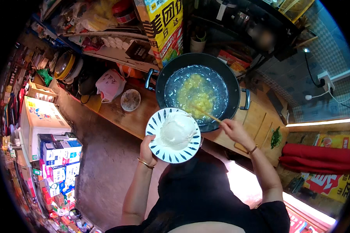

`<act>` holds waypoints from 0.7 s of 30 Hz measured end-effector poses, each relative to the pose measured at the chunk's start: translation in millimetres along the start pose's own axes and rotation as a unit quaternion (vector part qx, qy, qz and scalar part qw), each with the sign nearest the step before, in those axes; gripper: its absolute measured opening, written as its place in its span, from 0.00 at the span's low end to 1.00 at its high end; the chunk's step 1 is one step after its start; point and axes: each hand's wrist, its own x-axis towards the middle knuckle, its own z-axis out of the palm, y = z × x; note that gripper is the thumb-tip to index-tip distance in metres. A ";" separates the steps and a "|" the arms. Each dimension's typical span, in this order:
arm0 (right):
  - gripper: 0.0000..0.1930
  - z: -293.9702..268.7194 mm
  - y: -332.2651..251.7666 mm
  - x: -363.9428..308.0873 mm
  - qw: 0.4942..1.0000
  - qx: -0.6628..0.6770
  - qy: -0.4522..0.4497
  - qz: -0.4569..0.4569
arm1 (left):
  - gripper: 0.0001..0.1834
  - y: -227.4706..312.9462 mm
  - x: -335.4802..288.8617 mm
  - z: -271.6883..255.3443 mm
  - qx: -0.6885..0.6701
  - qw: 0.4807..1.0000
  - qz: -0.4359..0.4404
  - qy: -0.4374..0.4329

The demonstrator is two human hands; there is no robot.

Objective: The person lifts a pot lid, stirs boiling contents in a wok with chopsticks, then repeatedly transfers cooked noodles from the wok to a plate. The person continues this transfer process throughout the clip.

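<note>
in the head view, the two hands are apart, each clamped on something. the left hand (147, 150) grips the left edge of a white plate (189, 154) with dark petal-like marks around its rim; a smooth white mound (175, 131), like dough or batter, sits on it. the plate is held at the near side of a wide black pot (237, 95), covering part of its rim; whether they touch, i cannot tell. the right hand (234, 133) is closed around a thin wooden stick (210, 115), which slants into the pot, towards yellowish food (197, 97) in bubbling liquid. the pot stands on a wooden table (122, 117), with chopped greens (276, 138) to its right and a small bowl (130, 100) to its left.
</note>
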 end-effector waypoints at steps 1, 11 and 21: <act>0.14 8.4 -4.3 1.2 0.999 -0.026 0.001 -0.032 | 0.26 0.2 -0.4 0.1 0.003 1.000 0.003 0.001; 0.11 45.0 -7.1 6.4 0.978 -0.177 0.064 -0.095 | 0.27 0.1 1.1 -1.6 0.009 1.000 0.007 -0.004; 0.09 19.0 10.3 27.7 0.957 -0.242 0.029 -0.158 | 0.27 11.7 11.9 -14.1 0.045 0.998 -0.034 -0.037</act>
